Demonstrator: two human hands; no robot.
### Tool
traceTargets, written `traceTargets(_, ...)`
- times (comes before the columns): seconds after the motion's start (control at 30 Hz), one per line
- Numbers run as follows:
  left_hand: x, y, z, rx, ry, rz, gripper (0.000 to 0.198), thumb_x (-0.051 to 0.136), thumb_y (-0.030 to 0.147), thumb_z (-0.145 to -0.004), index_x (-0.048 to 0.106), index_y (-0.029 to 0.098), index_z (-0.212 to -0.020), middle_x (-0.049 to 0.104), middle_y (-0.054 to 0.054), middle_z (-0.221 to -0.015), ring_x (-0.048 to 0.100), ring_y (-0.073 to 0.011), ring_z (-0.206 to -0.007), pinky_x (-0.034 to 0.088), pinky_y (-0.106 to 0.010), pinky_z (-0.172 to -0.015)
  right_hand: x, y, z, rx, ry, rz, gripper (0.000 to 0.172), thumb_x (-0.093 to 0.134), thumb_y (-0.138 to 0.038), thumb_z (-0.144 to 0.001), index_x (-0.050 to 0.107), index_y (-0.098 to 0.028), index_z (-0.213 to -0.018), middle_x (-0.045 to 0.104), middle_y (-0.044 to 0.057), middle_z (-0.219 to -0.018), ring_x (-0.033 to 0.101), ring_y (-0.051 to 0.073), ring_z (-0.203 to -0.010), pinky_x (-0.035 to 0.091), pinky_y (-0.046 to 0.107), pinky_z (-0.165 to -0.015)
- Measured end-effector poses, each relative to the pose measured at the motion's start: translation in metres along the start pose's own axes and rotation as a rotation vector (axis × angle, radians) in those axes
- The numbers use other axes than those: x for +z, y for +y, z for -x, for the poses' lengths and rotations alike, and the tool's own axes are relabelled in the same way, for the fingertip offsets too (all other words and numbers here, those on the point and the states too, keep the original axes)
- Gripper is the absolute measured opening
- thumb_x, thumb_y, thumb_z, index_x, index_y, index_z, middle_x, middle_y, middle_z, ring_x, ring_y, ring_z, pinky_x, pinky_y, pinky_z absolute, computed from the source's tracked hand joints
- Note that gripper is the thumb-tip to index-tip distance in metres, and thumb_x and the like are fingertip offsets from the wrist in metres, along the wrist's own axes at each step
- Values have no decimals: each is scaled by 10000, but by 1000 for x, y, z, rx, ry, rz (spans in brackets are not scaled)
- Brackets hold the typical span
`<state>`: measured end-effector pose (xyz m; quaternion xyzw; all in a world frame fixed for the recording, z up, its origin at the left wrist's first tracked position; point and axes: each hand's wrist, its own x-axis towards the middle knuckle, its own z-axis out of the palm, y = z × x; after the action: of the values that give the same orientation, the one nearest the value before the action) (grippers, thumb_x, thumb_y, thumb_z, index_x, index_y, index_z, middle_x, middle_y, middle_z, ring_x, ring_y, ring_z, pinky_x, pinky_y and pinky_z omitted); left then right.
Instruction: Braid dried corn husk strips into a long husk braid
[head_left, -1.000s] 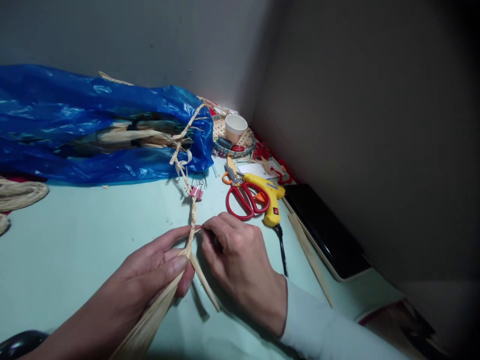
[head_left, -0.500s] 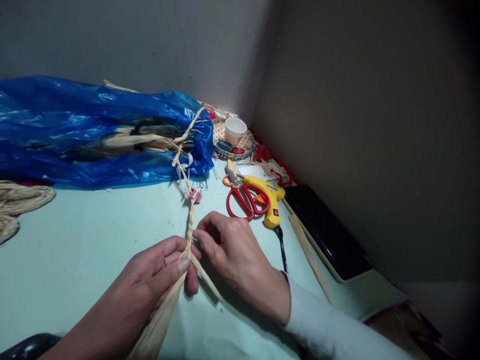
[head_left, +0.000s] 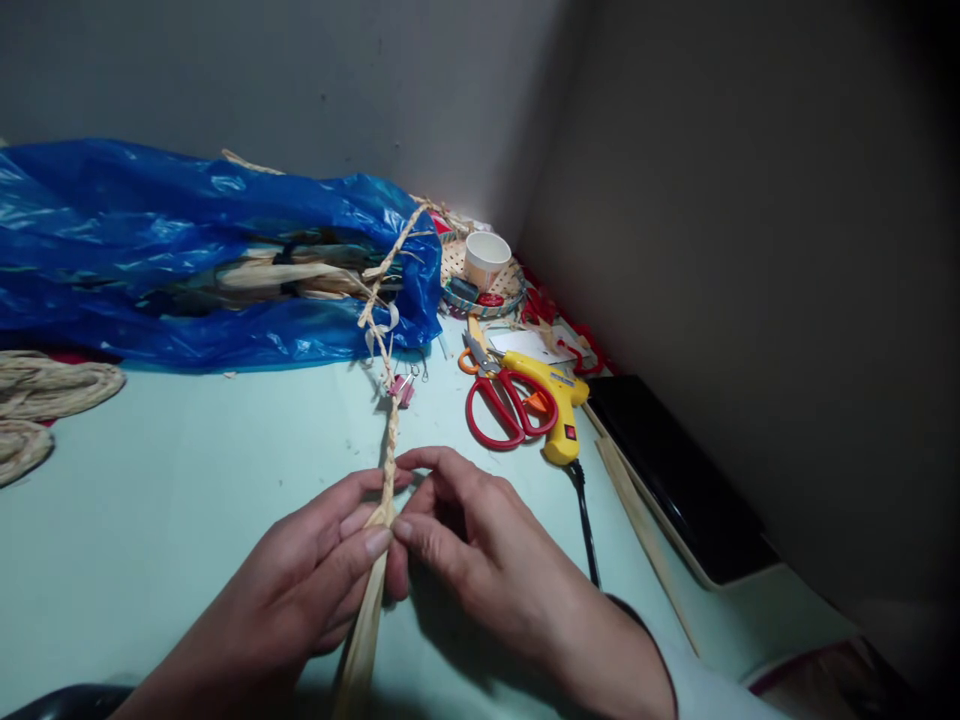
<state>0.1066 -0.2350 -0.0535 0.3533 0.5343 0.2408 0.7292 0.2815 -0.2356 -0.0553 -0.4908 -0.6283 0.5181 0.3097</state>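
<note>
A pale braid of dried plant fibre [head_left: 390,450] runs from the blue bag toward me, with its loose strands [head_left: 365,625] hanging down at the near end. My left hand [head_left: 315,565] is closed on the braid, thumb pressed at the point where the strands split. Close beside it, my right hand [head_left: 480,530] pinches at the same spot with thumb and fingers; a strand is partly hidden there. A pink binder clip [head_left: 402,390] grips the braid farther up.
A blue plastic bag [head_left: 112,260] holding fibre bundles lies behind. Red-handled scissors [head_left: 495,420], a yellow glue gun [head_left: 562,400], a woven basket [head_left: 457,262] with a white cup [head_left: 487,258], and a black flat object [head_left: 675,480] lie to the right. Fibre coils [head_left: 60,388] sit left.
My right hand has moved down and closer, its thumb now touching the braid's working point. The strand that stuck out to the right no longer shows there. The view has shifted slightly.
</note>
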Motion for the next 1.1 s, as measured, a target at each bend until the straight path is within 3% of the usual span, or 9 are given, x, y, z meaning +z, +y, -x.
traceTargets(0.13,-4,-3,-2,3,29,-29,895,853,609,-631,527,298,-1405,672,21,-704,504,-109,-561,314,-182,-489,0,0,2,10,61,48,242,570,-188,-934,579,-183,-1176,693,-13,-789,607,151,-748,439,268,-694)
traceTargets(0.23,-5,-7,-4,50,19,-3,863,840,565,-682,518,287,-1432,695,-4,-766,567,-138,-618,388,-191,-505,0,-5,2,19,24,113,106,521,-176,-952,624,-197,-966,668,-36,-732,575,120,-674,416,250,-658)
traceTargets(0.33,-6,-10,-5,116,-30,38,783,794,492,-770,487,291,-1462,701,-22,-809,633,-178,-690,446,-212,-527,-2,-13,2,-16,-21,174,209,476,-189,-988,600,-201,-822,659,-25,-778,578,120,-729,419,253,-710)
traceTargets(0.47,-8,-9,-5,142,-91,48,739,768,455,-813,472,301,-1472,674,-10,-754,621,-161,-641,426,-199,-499,-5,-17,-3,-50,-116,138,249,431,-180,-1023,562,-193,-811,647,-3,-819,589,139,-814,432,265,-794)
traceTargets(0.6,-10,-6,-4,103,-129,20,762,746,492,-825,439,286,-1491,652,3,-688,493,-99,-500,297,-171,-427,-5,-9,-6,-89,-122,67,208,458,-141,-1016,542,-195,-834,662,-13,-781,606,137,-824,431,258,-836)
traceTargets(0.7,-8,-3,-3,57,-118,-1,854,796,546,-757,433,288,-1486,666,7,-698,422,-65,-484,243,-154,-445,-5,-6,-5,-105,-125,17,198,463,-165,-1023,520,-199,-837,662,-19,-744,609,132,-805,432,253,-845)
traceTargets(0.8,-3,-1,0,25,-70,-13,913,831,595,-689,460,288,-1466,665,19,-686,431,-66,-507,266,-147,-469,-4,-6,-3,-93,-108,20,178,462,-195,-1024,524,-197,-857,656,-13,-739,598,141,-797,435,263,-827)
traceTargets(0.97,-4,-3,2,64,-61,-8,782,823,552,-715,560,295,-1405,658,21,-676,613,-170,-617,486,-225,-536,-4,-5,-1,-56,-49,71,170,505,-262,-1000,528,-194,-846,635,11,-821,554,152,-783,422,264,-721)
traceTargets(1.1,-17,-9,-2,77,-40,-131,690,739,583,-787,575,322,-1404,764,-62,-1011,695,-323,-1038,602,-352,-771,-5,-5,-3,-19,-80,-35,148,538,-260,-976,522,-195,-845,576,-13,-773,507,125,-710,390,232,-645)
